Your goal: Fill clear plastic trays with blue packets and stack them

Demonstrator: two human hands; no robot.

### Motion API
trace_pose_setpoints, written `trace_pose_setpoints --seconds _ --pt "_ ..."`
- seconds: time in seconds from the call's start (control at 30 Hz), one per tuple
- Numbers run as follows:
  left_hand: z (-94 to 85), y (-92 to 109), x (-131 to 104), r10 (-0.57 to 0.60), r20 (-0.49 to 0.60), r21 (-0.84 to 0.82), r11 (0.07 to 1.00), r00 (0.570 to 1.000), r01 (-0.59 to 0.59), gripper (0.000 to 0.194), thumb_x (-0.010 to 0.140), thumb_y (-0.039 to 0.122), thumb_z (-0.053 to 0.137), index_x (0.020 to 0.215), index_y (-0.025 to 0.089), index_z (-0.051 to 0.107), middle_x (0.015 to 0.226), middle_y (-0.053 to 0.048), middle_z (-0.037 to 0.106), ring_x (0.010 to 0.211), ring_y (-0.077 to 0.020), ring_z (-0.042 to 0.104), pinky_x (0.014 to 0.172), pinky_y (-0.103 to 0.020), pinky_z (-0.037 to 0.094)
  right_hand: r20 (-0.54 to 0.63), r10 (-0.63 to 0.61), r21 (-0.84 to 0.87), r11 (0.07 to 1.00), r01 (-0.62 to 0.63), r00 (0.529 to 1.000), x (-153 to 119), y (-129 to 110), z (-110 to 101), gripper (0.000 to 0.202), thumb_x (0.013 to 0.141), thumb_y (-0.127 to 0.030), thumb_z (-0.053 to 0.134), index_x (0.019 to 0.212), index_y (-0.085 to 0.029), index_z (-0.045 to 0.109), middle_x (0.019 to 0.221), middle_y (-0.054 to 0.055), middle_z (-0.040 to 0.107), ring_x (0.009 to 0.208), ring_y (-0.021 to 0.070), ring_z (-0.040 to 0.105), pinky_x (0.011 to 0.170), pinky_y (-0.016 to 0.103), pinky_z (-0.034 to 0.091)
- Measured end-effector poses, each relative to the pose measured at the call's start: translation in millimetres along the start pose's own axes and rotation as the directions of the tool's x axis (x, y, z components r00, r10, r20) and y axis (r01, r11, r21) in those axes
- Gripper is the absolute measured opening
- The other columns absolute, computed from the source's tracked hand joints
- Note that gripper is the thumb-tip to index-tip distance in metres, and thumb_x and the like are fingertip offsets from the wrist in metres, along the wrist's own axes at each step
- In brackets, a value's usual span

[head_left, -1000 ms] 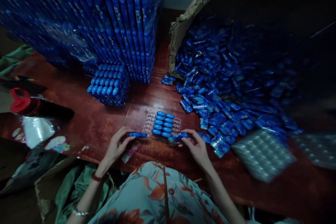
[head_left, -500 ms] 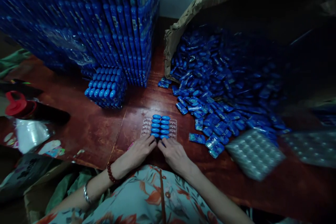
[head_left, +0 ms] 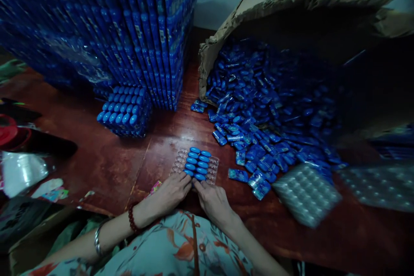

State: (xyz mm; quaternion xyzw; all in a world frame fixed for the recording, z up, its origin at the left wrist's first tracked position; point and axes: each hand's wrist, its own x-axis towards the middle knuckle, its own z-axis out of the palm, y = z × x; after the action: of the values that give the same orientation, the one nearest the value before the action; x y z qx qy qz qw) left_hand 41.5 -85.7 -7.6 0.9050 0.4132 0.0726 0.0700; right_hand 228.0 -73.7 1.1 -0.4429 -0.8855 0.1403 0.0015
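Observation:
A clear plastic blister tray (head_left: 211, 168) lies on the table before me, its two middle columns filled with shiny blue capsule-shaped pieces (head_left: 191, 160). The outer cups that show hold nothing. My left hand (head_left: 176, 189) is closed at the tray's near end, its curled fingertips against the lowest blue pieces. Beside it, my right hand (head_left: 214, 200) is closed too, index finger and thumb bent in toward the left fingertips. A bit of dark blue shows between the two hands; the fingers hide most of it and the tray's near edge.
A torn cardboard box (head_left: 210, 58) spills small blue packets (head_left: 258, 146) at right. Stacked clear trays (head_left: 307, 194) lie near it. At left stand a filled tray stack (head_left: 123, 110), a tall wall of blue packs (head_left: 145, 30) and a red-lidded bottle (head_left: 48, 141).
The whole view has shifted slightly, and the tray now sits a little tilted. Both hands stay at its near end, the right fingers drawn a little closer to the left.

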Motion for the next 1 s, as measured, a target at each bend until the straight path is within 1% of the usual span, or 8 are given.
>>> trace_pose_setpoints --seconds 0.23,0.33,0.43,0.53,0.63,0.8,0.9,1.0 --pt "23.0 -7.6 -25.4 0.0 -0.356 -0.046 0.999 0.934 -0.018 0.042 0.095 0.015 0.03 0.136 0.014 0.037 0.123 -0.013 0.058 0.115 -0.0192 0.048 0.096 -0.033 0.037 -0.447 -0.174 0.081 0.969 0.233 0.877 -5.8 26.5 40.2 0.034 0.093 -0.023 0.046 0.125 -0.02 0.056 0.056 -0.001 0.058 0.056 0.0092 0.056 0.064 0.019 0.045" --pt "31.0 -4.8 -23.9 -0.095 -0.359 -0.048 0.995 0.928 0.084 0.045 0.093 0.012 0.035 0.137 0.021 0.038 0.128 -0.008 0.056 0.125 -0.0204 0.041 0.106 -0.04 0.024 -0.506 -0.16 0.078 0.97 0.23 0.847 -5.8 26.9 48.7 0.037 0.091 -0.019 0.047 0.128 -0.019 0.054 0.055 -0.001 0.058 0.054 0.0093 0.055 0.061 0.019 0.045" --pt "35.3 -5.0 -19.3 -0.077 -0.325 -0.105 0.994 0.943 0.045 0.051 0.09 0.007 0.034 0.14 0.02 0.033 0.131 -0.007 0.054 0.135 -0.0227 0.028 0.11 -0.047 0.016 -0.502 -0.117 0.15 0.964 0.22 0.857 -6.6 23.8 49.3 0.04 0.092 -0.019 0.046 0.132 -0.02 0.049 0.059 0.0 0.062 0.056 0.0101 0.058 0.061 0.02 0.047" --pt "33.8 -10.7 -18.4 -0.039 -0.311 -0.19 0.981 0.95 -0.022 0.052 0.091 0.011 0.038 0.141 0.018 0.028 0.135 -0.009 0.049 0.137 -0.0251 0.024 0.109 -0.05 0.021 -0.463 -0.095 0.294 0.922 0.253 0.881 -9.7 25.7 44.9 0.045 0.093 -0.022 0.042 0.138 -0.02 0.039 0.076 0.003 0.07 0.065 0.0114 0.063 0.065 0.021 0.05" --pt "26.7 -25.8 -11.0 -0.078 -0.395 -0.292 0.955 0.915 -0.044 0.05 0.091 0.014 0.039 0.14 0.02 0.03 0.133 -0.011 0.051 0.131 -0.0232 0.035 0.107 -0.048 0.029 -0.534 0.018 0.382 0.897 0.222 0.845 -5.1 43.5 36.3 0.042 0.093 -0.021 0.039 0.135 -0.021 0.044 0.094 0.005 0.071 0.075 0.0123 0.066 0.07 0.023 0.052" --pt "11.4 -85.6 60.5 -0.397 -0.46 -0.462 0.871 0.794 0.168 0.032 0.092 0.017 0.041 0.122 0.021 0.052 0.12 -0.009 0.057 0.113 -0.0191 0.051 0.096 -0.038 0.042 -0.588 0.354 0.253 0.935 -0.25 0.727 45.6 97.0 12.8 0.032 0.093 -0.03 0.039 0.109 -0.017 0.064 0.096 0.01 0.066 0.086 0.0187 0.063 0.074 0.029 0.05" --pt "5.2 -131.5 128.2 -0.585 -0.287 -0.476 0.774 0.758 0.417 0.025 0.091 0.022 0.045 0.111 0.017 0.058 0.112 -0.009 0.058 0.108 -0.0202 0.052 0.096 -0.036 0.042 -0.461 0.422 0.055 0.892 -0.449 0.781 81.9 111.1 3.6 0.035 0.092 -0.036 0.04 0.112 -0.017 0.062 0.1 0.01 0.062 0.086 0.0202 0.06 0.067 0.028 0.048" --pt "5.4 -164.6 184.8 -0.643 -0.265 -0.463 0.739 0.719 0.49 0.034 0.086 0.027 0.053 0.117 0.012 0.053 0.115 -0.015 0.052 0.109 -0.0264 0.049 0.094 -0.042 0.041 -0.373 0.433 -0.097 0.861 -0.499 0.821 100.5 109.1 5.0 0.037 0.09 -0.037 0.045 0.12 -0.019 0.056 0.1 0.009 0.06 0.087 0.0201 0.057 0.065 0.026 0.045"
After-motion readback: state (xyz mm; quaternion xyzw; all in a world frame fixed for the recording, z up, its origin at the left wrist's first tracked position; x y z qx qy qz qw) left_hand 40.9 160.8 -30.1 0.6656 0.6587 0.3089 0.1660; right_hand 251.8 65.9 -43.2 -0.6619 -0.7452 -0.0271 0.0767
